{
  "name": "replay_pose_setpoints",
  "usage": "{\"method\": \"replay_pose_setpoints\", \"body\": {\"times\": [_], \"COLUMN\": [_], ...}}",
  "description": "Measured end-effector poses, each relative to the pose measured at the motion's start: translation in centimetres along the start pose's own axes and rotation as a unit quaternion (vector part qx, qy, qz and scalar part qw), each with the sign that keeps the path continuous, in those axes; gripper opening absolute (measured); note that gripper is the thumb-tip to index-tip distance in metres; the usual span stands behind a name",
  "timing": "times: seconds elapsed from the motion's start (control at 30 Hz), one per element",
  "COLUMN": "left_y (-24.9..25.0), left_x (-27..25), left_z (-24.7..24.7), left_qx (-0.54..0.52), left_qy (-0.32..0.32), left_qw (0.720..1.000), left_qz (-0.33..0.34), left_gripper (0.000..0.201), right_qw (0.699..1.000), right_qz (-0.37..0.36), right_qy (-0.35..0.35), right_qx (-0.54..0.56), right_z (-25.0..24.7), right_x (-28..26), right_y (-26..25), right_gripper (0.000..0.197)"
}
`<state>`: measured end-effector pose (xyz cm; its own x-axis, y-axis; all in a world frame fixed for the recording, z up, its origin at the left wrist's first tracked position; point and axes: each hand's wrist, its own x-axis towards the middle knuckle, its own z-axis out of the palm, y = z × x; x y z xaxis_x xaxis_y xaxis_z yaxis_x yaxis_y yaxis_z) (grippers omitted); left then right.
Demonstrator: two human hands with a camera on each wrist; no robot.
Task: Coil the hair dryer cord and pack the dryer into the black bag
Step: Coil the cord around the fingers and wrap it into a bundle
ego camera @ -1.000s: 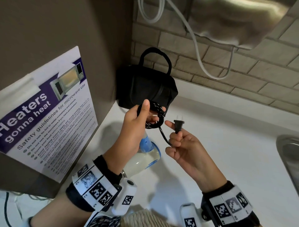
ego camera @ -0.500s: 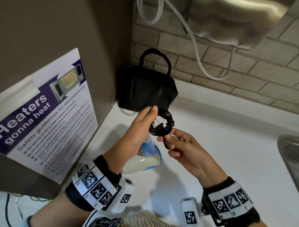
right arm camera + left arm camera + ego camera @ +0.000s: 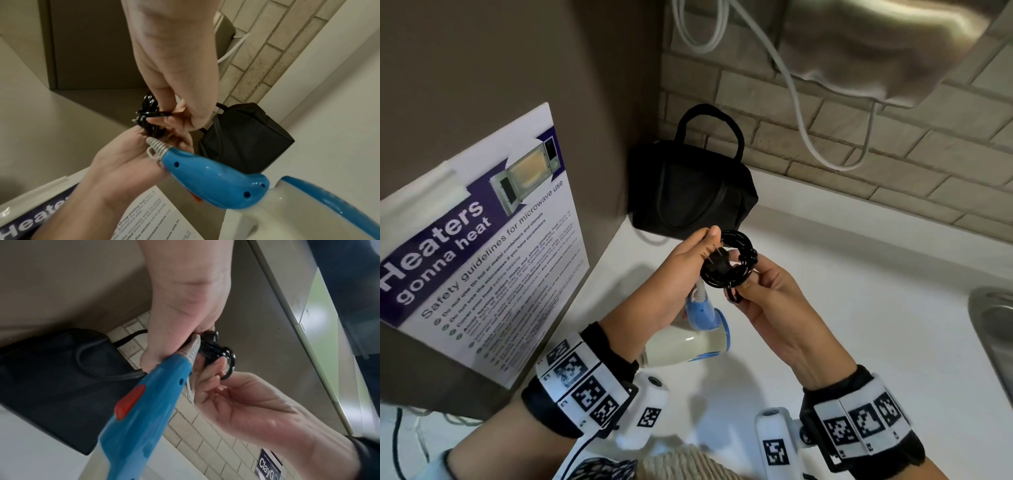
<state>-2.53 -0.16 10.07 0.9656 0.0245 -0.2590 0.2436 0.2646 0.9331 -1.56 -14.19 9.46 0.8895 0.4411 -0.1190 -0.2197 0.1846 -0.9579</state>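
Note:
The hair dryer's black cord (image 3: 729,263) is wound into a small coil held above the white counter, with its plug (image 3: 717,262) lying across the coil's middle. My left hand (image 3: 709,246) grips the coil's left side, just above the dryer's blue handle (image 3: 144,402). My right hand (image 3: 746,284) pinches a loop of cord at the coil's lower right. The white-and-blue dryer (image 3: 688,339) hangs below my left hand. Behind the coil, the black bag (image 3: 688,192) stands in the corner with its handle up; I cannot tell whether it is unzipped.
A microwave safety poster (image 3: 482,257) hangs on the cabinet side at left. A white cable (image 3: 791,102) loops down the brick wall. A steel sink rim (image 3: 993,325) shows at the right edge of the white counter (image 3: 859,308).
The right hand brought the plug from beside the coil into its middle. It now pinches a cord loop at the coil's edge, and both hands have closed in together.

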Motion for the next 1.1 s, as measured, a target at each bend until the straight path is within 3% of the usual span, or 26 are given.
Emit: {"method": "replay_pose_setpoints", "body": {"times": [0.17,0.27,0.4,0.53,0.63,0.73,0.83,0.97,1.1], "left_y": [0.1,0.1,0.3,-0.1,-0.2,-0.2,-0.5,0.3,0.1], "left_x": [0.0,0.2,-0.1,-0.1,-0.2,-0.3,-0.4,-0.9,-0.7], "left_z": [-0.3,-0.4,-0.2,-0.3,-0.3,-0.2,-0.2,-0.2,-1.0], "left_qx": [0.001,0.0,-0.015,-0.032,-0.003,0.049,0.113,0.191,0.171], "left_qy": [0.018,0.015,-0.001,-0.012,-0.028,-0.028,-0.032,-0.05,-0.084], "left_qw": [1.0,1.0,1.0,0.999,1.0,0.998,0.991,0.975,0.979], "left_qz": [0.003,0.007,0.008,-0.019,-0.003,0.023,0.059,0.101,0.076], "left_gripper": [0.034,0.037,0.034,0.036,0.034,0.032,0.034,0.031,0.04], "right_qw": [0.991,0.981,0.936,0.903,0.868,0.841,0.858,0.929,0.948], "right_qz": [-0.076,-0.115,-0.188,-0.181,-0.19,-0.253,-0.277,-0.187,-0.152], "right_qy": [0.034,0.017,0.004,0.04,0.051,0.094,0.104,0.127,0.105], "right_qx": [-0.102,-0.158,-0.298,-0.387,-0.455,-0.47,-0.42,-0.292,-0.258], "right_z": [0.5,1.1,2.2,2.2,2.0,2.0,1.9,1.3,1.2], "right_x": [-0.8,-1.7,-2.0,-1.4,-1.0,-0.8,-0.4,0.7,0.7], "right_y": [0.1,-0.8,-1.2,-1.1,-1.1,-1.8,-3.3,-4.2,-4.5], "right_gripper": [0.026,0.027,0.028,0.022,0.016,0.021,0.025,0.016,0.007]}}
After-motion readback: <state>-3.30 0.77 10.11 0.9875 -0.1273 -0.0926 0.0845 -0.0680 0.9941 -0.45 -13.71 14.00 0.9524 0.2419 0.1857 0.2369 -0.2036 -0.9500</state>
